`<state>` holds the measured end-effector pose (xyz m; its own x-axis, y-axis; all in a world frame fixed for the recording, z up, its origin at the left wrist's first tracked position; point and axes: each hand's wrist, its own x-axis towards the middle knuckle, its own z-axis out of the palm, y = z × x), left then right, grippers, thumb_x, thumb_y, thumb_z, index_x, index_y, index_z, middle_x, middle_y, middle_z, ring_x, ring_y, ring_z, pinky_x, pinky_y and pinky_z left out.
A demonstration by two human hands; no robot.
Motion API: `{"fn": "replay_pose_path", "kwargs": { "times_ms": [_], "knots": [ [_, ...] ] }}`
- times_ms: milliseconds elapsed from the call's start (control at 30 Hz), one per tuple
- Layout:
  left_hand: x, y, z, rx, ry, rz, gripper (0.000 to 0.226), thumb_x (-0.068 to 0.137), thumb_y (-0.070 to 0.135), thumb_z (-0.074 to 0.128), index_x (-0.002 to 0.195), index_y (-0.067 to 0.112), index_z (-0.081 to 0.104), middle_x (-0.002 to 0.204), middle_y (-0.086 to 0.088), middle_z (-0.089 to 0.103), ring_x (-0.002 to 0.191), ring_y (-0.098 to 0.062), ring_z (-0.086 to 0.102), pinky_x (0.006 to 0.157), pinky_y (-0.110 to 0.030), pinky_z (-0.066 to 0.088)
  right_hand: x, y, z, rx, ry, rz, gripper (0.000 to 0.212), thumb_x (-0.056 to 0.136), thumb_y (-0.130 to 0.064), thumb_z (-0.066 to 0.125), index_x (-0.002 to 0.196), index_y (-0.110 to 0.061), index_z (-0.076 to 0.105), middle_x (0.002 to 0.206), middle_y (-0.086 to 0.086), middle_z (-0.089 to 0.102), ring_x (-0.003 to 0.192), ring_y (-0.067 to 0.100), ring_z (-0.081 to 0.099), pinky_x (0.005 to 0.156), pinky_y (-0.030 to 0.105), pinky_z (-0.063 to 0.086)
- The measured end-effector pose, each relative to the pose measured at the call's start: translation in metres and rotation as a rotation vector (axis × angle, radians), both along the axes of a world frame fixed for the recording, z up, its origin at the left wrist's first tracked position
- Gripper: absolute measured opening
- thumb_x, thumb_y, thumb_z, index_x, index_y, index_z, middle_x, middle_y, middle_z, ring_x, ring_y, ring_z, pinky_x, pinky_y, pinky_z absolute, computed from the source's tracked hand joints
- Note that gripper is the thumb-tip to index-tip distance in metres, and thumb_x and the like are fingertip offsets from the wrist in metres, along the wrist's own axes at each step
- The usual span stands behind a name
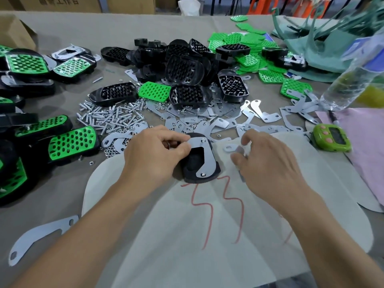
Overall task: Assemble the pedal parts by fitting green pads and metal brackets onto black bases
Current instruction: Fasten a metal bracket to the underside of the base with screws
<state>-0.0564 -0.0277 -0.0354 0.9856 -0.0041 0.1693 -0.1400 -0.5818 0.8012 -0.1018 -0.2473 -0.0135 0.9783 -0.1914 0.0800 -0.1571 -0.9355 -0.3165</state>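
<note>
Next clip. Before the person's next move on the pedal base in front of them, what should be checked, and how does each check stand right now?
1. Steady hold on the black base: ok, the left hand grips its left side on the white sheet.
2. Seating of the metal bracket on the base: ok, it looks flat.
3. Both screws through the bracket holes: ok, one shows at each end.
4. Nuts on those screws: cannot tell, too small.
5. Part in the right hand: cannot tell, its fingers are curled and blurred.
6. Supply of loose nuts: ok, scattered left of the base.
</note>
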Motion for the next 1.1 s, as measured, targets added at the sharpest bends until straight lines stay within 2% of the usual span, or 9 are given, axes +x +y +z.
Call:
{"fn": "replay_pose_path", "kwargs": {
  "times_ms": [200, 333, 433, 533, 667, 733, 833, 967, 1100],
  "knots": [
    [0.000, 0.000, -0.001, 0.011, 0.049, 0.010, 0.011, 0.073, 0.051, 0.078, 0.083, 0.053, 0.076, 0.078, 0.026, 0.067, 0.066, -0.002, 0.059, 0.067, -0.031, 0.050, 0.002, 0.010, 0.011, -0.137, 0.066, 0.049, 0.010, 0.094, -0.017, 0.057, 0.089, -0.015, 0.049, 0.086, 0.001, 0.050, 0.074, 0.029, 0.050, 0.062, 0.035, 0.033],
    [0.003, 0.003, -0.002, -0.167, 0.094, 0.018, 0.018, 0.068, 0.054, 0.076, 0.085, 0.049, 0.077, 0.073, 0.022, 0.071, 0.062, 0.003, 0.061, 0.064, -0.022, 0.046, 0.001, 0.014, 0.018, -0.263, 0.082, 0.008, 0.039, 0.091, -0.008, 0.056, 0.071, -0.018, 0.024, 0.069, -0.001, 0.031, 0.054, 0.018, 0.025, 0.049, 0.031, 0.013],
    [0.005, 0.006, -0.001, -0.380, 0.094, 0.042, 0.009, 0.079, 0.039, 0.076, 0.085, 0.045, 0.081, 0.070, 0.019, 0.073, 0.059, 0.005, 0.060, 0.062, -0.014, 0.045, 0.003, 0.015, 0.023, -0.306, 0.063, 0.024, 0.035, 0.085, -0.002, 0.053, 0.068, -0.017, 0.026, 0.064, 0.001, 0.032, 0.052, 0.019, 0.025, 0.048, 0.031, 0.013],
    [0.004, 0.007, 0.001, -0.432, 0.066, 0.054, 0.013, 0.080, 0.039, 0.073, 0.084, 0.048, 0.080, 0.070, 0.016, 0.073, 0.059, 0.002, 0.057, 0.063, -0.023, 0.046, 0.008, 0.012, 0.020, -0.249, 0.005, 0.019, 0.027, 0.078, 0.002, 0.052, 0.064, -0.014, 0.035, 0.058, 0.004, 0.035, 0.049, 0.023, 0.029, 0.048, 0.031, 0.015],
    [0.001, 0.007, 0.003, -0.416, 0.015, 0.054, 0.012, 0.077, 0.047, 0.071, 0.085, 0.048, 0.080, 0.072, 0.016, 0.074, 0.060, 0.002, 0.059, 0.063, -0.024, 0.046, 0.017, -0.002, 0.015, 0.031, -0.113, -0.021, 0.012, 0.073, -0.003, 0.048, 0.061, -0.005, 0.049, 0.051, 0.013, 0.048, 0.056, 0.041, 0.049, 0.047, 0.039, 0.043],
    [0.000, 0.006, 0.006, -0.385, -0.014, 0.047, 0.009, 0.079, 0.044, 0.073, 0.083, 0.047, 0.080, 0.076, 0.017, 0.076, 0.063, 0.002, 0.061, 0.063, -0.019, 0.047, 0.023, -0.003, 0.013, 0.148, -0.104, -0.068, 0.017, 0.079, -0.010, 0.052, 0.068, -0.004, 0.063, 0.058, 0.017, 0.060, 0.064, 0.040, 0.057, 0.053, 0.039, 0.053],
    [-0.006, 0.003, 0.009, -0.345, -0.078, 0.013, 0.008, 0.080, 0.040, 0.074, 0.079, 0.046, 0.078, 0.080, 0.019, 0.076, 0.070, 0.000, 0.066, 0.066, -0.013, 0.048, 0.027, -0.003, 0.008, 0.575, -0.006, -0.117, 0.018, 0.087, -0.015, 0.064, 0.073, -0.008, 0.073, 0.061, 0.011, 0.066, 0.050, 0.023, 0.054, 0.049, 0.026, 0.046],
    [-0.013, -0.002, 0.012, -0.263, -0.182, -0.052, 0.013, 0.082, 0.044, 0.073, 0.093, 0.044, 0.079, 0.086, 0.018, 0.073, 0.078, -0.005, 0.067, 0.069, -0.014, 0.047, 0.020, -0.001, 0.010, 1.301, 0.142, 0.019, 0.031, 0.092, -0.016, 0.066, 0.085, 0.014, 0.064, 0.073, 0.014, 0.060, 0.063, 0.017, 0.064, 0.060, 0.025, 0.053],
    [-0.017, -0.005, 0.015, -0.301, -0.153, -0.109, 0.020, 0.080, 0.056, 0.071, 0.098, 0.050, 0.076, 0.084, 0.014, 0.071, 0.072, -0.007, 0.065, 0.074, -0.022, 0.051, 0.014, 0.019, 0.024, 1.421, 0.265, 0.216, 0.022, 0.087, -0.024, 0.064, 0.080, -0.005, 0.072, 0.071, 0.012, 0.063, 0.062, 0.018, 0.061, 0.058, 0.023, 0.050]
  ]
}}
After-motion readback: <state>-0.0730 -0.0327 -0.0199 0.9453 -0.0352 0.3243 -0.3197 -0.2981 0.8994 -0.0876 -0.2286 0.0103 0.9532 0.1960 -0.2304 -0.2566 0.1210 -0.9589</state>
